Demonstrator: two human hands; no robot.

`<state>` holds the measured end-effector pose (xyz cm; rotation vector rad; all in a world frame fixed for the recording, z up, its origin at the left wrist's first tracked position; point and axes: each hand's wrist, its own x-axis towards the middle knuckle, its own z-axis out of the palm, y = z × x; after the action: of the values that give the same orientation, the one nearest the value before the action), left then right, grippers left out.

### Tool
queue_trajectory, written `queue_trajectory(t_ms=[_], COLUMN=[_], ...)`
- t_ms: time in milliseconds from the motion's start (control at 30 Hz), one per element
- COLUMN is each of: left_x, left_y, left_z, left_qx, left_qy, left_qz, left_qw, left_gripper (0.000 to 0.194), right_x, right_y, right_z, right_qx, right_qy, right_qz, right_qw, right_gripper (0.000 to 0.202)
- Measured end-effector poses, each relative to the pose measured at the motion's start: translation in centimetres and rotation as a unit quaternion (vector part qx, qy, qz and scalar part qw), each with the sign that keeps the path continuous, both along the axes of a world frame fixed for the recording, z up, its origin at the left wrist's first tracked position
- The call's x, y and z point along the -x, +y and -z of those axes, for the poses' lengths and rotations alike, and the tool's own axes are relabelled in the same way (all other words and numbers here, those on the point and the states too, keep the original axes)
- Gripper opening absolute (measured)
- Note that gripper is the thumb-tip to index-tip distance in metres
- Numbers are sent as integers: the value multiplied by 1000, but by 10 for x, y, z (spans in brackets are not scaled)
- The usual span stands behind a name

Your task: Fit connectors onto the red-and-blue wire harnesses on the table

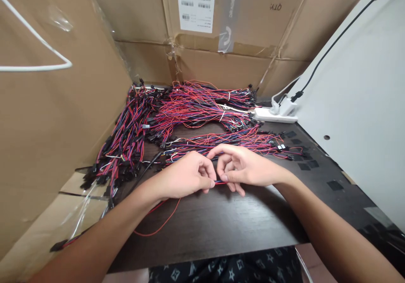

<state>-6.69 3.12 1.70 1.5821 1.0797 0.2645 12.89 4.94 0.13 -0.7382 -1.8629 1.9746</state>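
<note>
Between my two hands runs a short visible stretch of red and blue wires [220,182], just above the dark table. My left hand [190,175] pinches them between thumb and fingers. From the other side my right hand [243,169] pinches the same wires, its thumb and a fingertip together and the other fingers curled. A loose red wire [164,222] loops out below my left wrist onto the table. Right behind my hands lies a bundle of red, blue and black wires [228,141]. The wire ends inside my fingers are hidden.
More tied wire bundles [196,106] lie at the back, and a tangled pile of wires with black connectors [126,135] at the left. A white power strip [275,115] with plugs sits back right. Cardboard [142,13] and a white panel [357,72] wall in the table [253,224].
</note>
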Motion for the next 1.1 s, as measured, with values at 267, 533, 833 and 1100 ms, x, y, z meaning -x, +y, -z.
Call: queue_trajectory(t_ms=[267, 533, 833, 1100], left_x=[1, 1, 2, 3], left_y=[1, 1, 1, 2], left_z=[1, 2, 0, 9], left_qx=[-2, 9, 2, 17], left_qy=[5, 8, 17, -16], left_qz=[3, 15, 10, 5], left_qw=[1000, 1000, 1000, 1000], left_gripper=[10, 8, 8, 9], right_x=[-1, -2, -4, -3], right_y=[0, 0, 1, 3], right_z=[0, -1, -4, -2], right_qx=[21, 19, 0, -20], right_qy=[6, 13, -2, -17], right_qz=[-13, -21, -16, 2], right_qw=[1000, 1000, 1000, 1000], right_gripper=[47, 43, 47, 47])
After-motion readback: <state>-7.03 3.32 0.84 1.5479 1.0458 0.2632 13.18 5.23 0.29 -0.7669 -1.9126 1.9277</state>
